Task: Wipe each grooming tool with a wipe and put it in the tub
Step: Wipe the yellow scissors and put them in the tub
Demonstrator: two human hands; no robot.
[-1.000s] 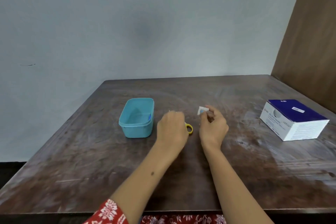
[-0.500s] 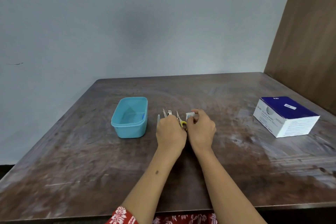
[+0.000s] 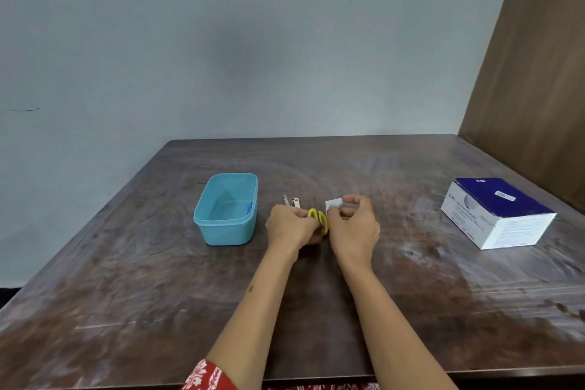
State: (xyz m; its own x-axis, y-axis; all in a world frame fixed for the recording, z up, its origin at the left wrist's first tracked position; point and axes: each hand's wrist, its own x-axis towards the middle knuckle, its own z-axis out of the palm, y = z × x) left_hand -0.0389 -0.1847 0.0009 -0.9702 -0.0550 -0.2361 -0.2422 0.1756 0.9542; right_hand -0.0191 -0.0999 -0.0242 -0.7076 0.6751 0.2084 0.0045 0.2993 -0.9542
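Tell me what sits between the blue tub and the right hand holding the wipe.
In the head view, the left hand gripping the yellow-handled scissors lies between the tub and the right hand, with small metal tools just beyond it.

Left hand (image 3: pixel 289 225) on yellow scissors (image 3: pixel 319 220) — right hand (image 3: pixel 354 226) pinching wipe (image 3: pixel 333 203).

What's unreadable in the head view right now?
- Scissors: only the yellow handles show; the left hand covers the rest.
- Metal tools beyond that hand: too small to identify or count.
- Tub: contents unclear; a blue speck at the inner wall.
- Box label: blurred.
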